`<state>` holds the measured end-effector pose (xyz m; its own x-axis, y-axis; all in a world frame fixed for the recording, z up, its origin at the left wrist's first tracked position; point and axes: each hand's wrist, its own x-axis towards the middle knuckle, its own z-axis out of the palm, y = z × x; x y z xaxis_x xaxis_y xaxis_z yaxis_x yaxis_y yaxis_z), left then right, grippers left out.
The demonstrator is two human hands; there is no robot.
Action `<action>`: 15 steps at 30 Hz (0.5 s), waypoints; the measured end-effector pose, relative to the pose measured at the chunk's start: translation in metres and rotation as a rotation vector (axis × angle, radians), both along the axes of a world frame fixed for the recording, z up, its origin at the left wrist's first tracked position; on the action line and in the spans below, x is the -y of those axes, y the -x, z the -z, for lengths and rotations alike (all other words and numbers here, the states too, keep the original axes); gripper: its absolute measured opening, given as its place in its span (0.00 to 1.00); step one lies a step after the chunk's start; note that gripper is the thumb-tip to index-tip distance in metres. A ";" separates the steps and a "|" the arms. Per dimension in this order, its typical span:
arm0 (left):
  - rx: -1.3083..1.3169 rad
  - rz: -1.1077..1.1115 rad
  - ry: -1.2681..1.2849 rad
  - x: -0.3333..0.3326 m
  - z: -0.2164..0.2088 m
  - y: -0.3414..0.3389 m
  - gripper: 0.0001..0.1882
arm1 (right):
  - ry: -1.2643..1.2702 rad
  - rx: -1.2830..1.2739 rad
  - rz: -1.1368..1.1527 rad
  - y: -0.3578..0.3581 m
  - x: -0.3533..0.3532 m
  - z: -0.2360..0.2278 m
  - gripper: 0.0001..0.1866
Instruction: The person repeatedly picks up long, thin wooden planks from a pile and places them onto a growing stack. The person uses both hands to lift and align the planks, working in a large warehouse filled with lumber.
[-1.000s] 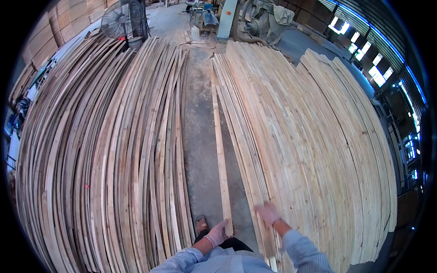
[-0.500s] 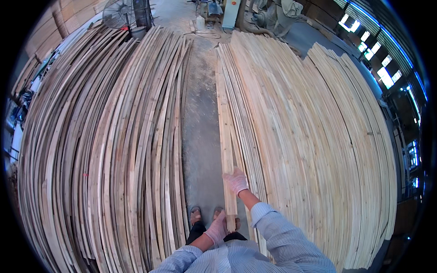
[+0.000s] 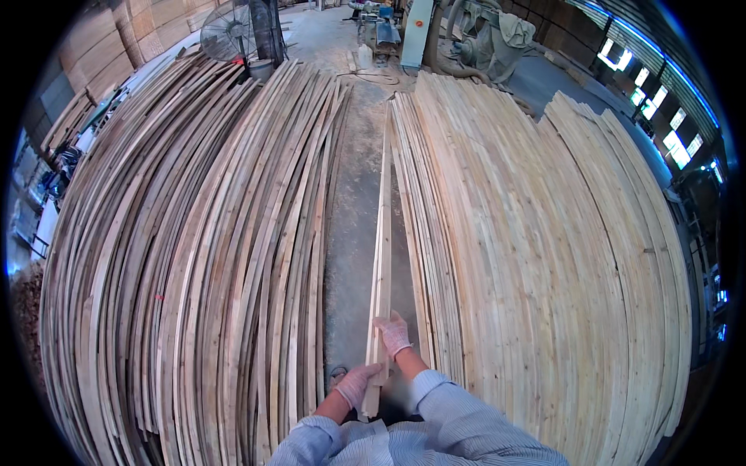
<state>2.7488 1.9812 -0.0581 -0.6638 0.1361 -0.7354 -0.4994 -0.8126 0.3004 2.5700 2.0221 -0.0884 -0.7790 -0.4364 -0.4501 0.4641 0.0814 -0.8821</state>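
Observation:
Long, pale wooden boards (image 3: 383, 256), seemingly two lying face to face, run from close to my body far forward over the gap between the stacks. Close to their near end, my left hand (image 3: 358, 385) in a thin whitish glove grips them from the left side. A little farther along, my right hand (image 3: 394, 333), gloved the same way, is closed on them from the right. Their narrow edges partly face up, and their near ends do not line up exactly. The fingers under the boards are hidden.
Weathered strips fill a wide stack (image 3: 210, 241) on the left. Smoother pale boards form a stack (image 3: 528, 248) on the right. Between them runs a dusty grey floor strip (image 3: 351, 233). Ahead stand a fan (image 3: 228, 33), a white cabinet (image 3: 417, 35) and a thick hose (image 3: 464, 75).
The boards have swung left, away from the right stack, and tipped from lying flat toward their edges. Both hands keep hold, and my left hand has moved slightly left.

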 end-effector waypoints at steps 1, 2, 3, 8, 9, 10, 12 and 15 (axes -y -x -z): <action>0.022 0.082 0.190 0.013 -0.014 0.005 0.22 | 0.066 0.114 0.015 -0.007 0.005 -0.004 0.14; 0.042 0.074 0.321 0.017 -0.058 0.010 0.17 | 0.131 0.230 0.035 -0.012 0.008 -0.007 0.13; 0.027 0.069 0.408 0.018 -0.080 0.000 0.16 | 0.198 0.343 0.043 -0.016 0.015 -0.012 0.13; 0.159 0.356 0.707 0.023 -0.066 -0.065 0.18 | 0.296 0.525 -0.005 -0.011 0.038 0.042 0.14; 0.222 0.487 0.787 0.018 -0.103 -0.073 0.17 | 0.314 0.589 0.025 -0.006 0.043 0.055 0.14; 0.268 0.501 0.912 0.008 -0.116 -0.089 0.19 | 0.334 0.656 0.034 -0.005 0.056 0.061 0.15; 0.308 0.595 1.064 -0.016 -0.126 -0.124 0.24 | 0.338 0.689 0.031 0.003 0.060 0.088 0.18; 0.400 0.477 1.227 -0.055 -0.123 -0.194 0.29 | 0.342 0.851 0.013 -0.027 0.067 0.061 0.19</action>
<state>2.9430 2.0365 0.0647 -0.4530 -0.5807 -0.6765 -0.8741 0.1400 0.4651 2.5975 1.9550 -0.1494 -0.2494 -0.6448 -0.7225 0.9674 -0.1312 -0.2168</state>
